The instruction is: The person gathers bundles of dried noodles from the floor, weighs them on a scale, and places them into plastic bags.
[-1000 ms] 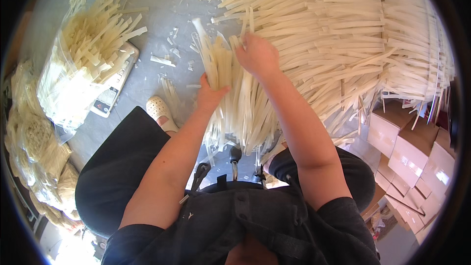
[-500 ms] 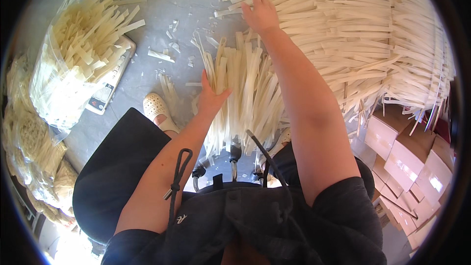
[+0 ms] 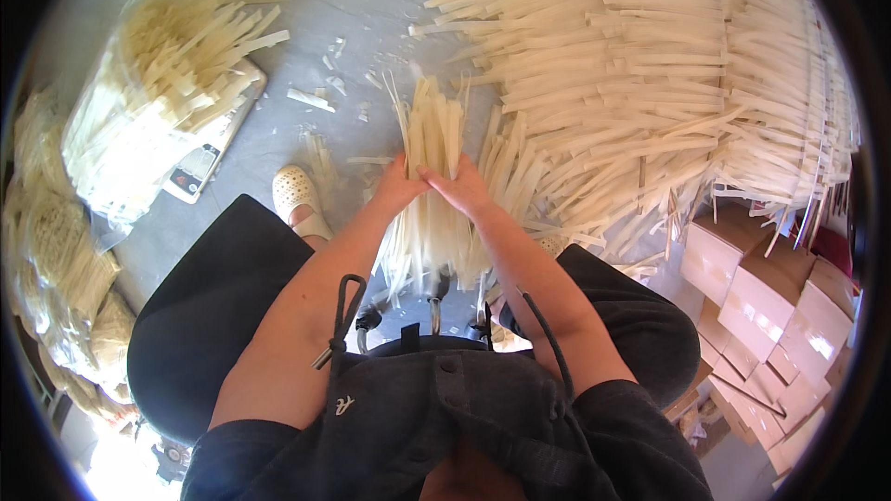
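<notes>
A bundle of flat, pale cream strips (image 3: 432, 130) stands between my legs, its lower ends fanning out near the stool's base. My left hand (image 3: 401, 184) wraps its left side and my right hand (image 3: 461, 187) its right side, with the thumbs meeting at the front. Most of the fingers are hidden behind the strips. Just right of the bundle, looser strips (image 3: 518, 167) of the same kind lean toward the large heap (image 3: 640, 56).
At the left, a clear plastic bag (image 3: 121, 153) full of strips rests against a flat scale (image 3: 200, 162). Behind it lie more filled bags (image 3: 56, 250). Cardboard boxes (image 3: 756, 301) are stacked at the right. Scraps (image 3: 311, 99) litter the grey floor. My left shoe (image 3: 295, 190) is near the bundle.
My right hand has come back from the far heap to the bundle. Both hands now close round the strips, gathered narrower and separated from the looser ones at the right.
</notes>
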Motion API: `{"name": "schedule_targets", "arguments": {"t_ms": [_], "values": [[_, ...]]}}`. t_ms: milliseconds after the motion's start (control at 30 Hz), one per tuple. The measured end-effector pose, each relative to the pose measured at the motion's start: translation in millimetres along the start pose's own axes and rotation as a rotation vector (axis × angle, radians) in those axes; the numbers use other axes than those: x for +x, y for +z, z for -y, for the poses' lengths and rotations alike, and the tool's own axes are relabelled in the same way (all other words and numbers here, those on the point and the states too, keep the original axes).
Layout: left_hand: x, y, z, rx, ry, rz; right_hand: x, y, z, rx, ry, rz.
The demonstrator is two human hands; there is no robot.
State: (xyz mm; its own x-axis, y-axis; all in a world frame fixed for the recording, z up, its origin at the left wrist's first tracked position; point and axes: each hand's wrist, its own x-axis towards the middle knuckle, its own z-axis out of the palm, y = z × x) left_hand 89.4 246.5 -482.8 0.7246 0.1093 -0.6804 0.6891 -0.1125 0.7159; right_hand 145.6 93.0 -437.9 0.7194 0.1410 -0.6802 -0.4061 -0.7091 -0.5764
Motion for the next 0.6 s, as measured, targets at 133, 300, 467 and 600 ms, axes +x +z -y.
{"name": "schedule_targets", "arguments": {"t_ms": [133,300,467,600], "values": [[-29.7,-20.0,-38.4,-0.454,-0.096,0.374,-31.8,-3.6,31.4,0.592,0.201,0.315],[-40.3,-47.8,-106.7,0.079,0.07,0.333,-72.3,-38.0,75.5,0.793,0.046,0.387],[-104.6,-58.2,-184.8,-0.261,0.296,0.283,-120.7,-78.7,137.7,0.819,-0.304,0.284],[-171.9,-94.6,-257.6,-0.551,0.25,0.52,-197.5,-114.6,193.4,0.557,-0.558,0.155]]}}
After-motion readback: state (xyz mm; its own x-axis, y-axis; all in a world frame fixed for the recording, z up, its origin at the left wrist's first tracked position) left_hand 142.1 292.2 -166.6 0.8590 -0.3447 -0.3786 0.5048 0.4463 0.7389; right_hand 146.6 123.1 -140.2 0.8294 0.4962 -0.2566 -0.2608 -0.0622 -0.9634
